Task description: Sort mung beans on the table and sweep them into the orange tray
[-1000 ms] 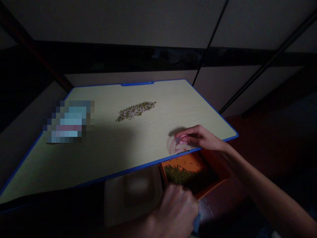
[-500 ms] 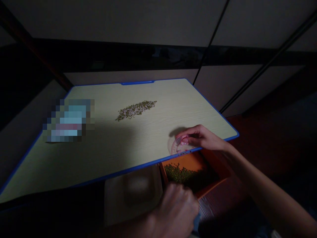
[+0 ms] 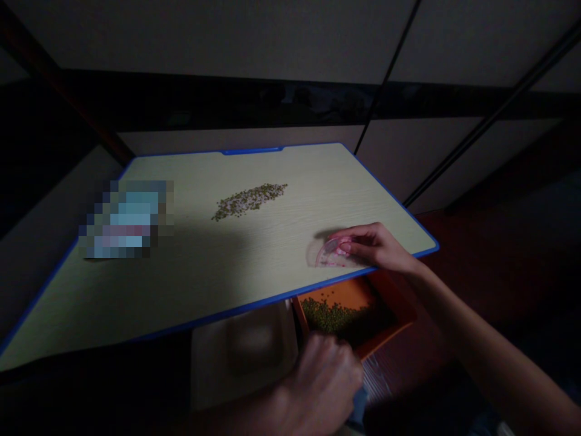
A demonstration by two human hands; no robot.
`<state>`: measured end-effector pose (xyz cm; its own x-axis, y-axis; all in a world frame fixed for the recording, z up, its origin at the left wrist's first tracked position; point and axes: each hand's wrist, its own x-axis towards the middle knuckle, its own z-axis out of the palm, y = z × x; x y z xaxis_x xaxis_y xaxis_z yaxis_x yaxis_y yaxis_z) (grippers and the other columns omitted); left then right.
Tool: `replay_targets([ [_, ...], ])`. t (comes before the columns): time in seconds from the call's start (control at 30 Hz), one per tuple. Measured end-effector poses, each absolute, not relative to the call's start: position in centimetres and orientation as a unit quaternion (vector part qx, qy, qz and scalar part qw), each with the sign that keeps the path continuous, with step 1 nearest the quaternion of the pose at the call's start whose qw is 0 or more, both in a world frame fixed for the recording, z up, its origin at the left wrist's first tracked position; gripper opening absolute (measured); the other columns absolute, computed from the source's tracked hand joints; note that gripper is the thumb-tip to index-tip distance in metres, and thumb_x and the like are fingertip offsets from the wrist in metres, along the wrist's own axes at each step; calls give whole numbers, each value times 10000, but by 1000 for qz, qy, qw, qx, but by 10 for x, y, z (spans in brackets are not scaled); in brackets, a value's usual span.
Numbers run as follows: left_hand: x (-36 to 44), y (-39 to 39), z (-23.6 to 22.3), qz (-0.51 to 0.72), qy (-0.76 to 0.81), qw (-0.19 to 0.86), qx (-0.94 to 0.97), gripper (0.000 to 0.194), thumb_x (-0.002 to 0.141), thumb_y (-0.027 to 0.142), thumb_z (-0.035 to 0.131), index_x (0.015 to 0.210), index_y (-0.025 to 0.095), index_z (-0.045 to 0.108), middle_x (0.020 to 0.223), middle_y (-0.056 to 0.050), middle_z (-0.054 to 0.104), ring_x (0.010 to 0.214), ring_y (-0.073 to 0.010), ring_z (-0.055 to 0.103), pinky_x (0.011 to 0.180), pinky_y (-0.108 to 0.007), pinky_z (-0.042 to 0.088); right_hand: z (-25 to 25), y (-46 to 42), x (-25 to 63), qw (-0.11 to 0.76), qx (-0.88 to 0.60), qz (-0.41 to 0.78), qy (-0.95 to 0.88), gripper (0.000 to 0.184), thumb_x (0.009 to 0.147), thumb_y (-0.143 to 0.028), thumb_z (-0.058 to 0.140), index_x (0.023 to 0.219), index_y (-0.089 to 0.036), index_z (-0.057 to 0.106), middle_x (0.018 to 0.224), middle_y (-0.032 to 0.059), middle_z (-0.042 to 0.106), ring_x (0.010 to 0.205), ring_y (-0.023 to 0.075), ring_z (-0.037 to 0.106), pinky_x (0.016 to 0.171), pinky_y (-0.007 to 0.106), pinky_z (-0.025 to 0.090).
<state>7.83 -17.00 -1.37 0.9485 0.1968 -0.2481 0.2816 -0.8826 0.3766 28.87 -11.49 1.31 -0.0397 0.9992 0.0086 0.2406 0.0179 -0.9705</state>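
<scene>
On my pale board (image 3: pixel 113 303), the pile of green beans (image 3: pixel 249 201) lies unmoved; my left hand (image 3: pixel 324 378), knuckles up, hides its fingers, so I cannot tell its grip. The clear protractor (image 3: pixel 330 253), pinched in my right hand (image 3: pixel 379 245), has drawn back from the near rim, where beans lay a second ago, above the orange tray (image 3: pixel 339 292).

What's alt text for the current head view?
A person's right grip holds a clear, pink-marked protractor over a blue-edged table. Green and pale grains lie farther back; an orange tray with green grains sits below the near edge, by the left grip.
</scene>
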Motion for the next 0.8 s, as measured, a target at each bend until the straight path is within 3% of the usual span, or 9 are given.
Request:
replay_targets([
  [0.5,88,-170,-18,-98,93,183,974,145,748,61,543,753,119,675,709,-90,686,645,-218,641,478,-295,354,23,-116,287,344,-521,413,-664,259,807,-220,586,1002,-133,734,762,53,727,661,130,624,600,245,483],
  [0.8,82,-174,-30,-50,117,180,975,85,769,81,586,726,121,648,687,-65,658,658,-209,626,504,-304,354,23,-116,290,338,-522,435,-651,237,769,-228,625,956,-148,745,756,41,728,647,132,623,598,252,497],
])
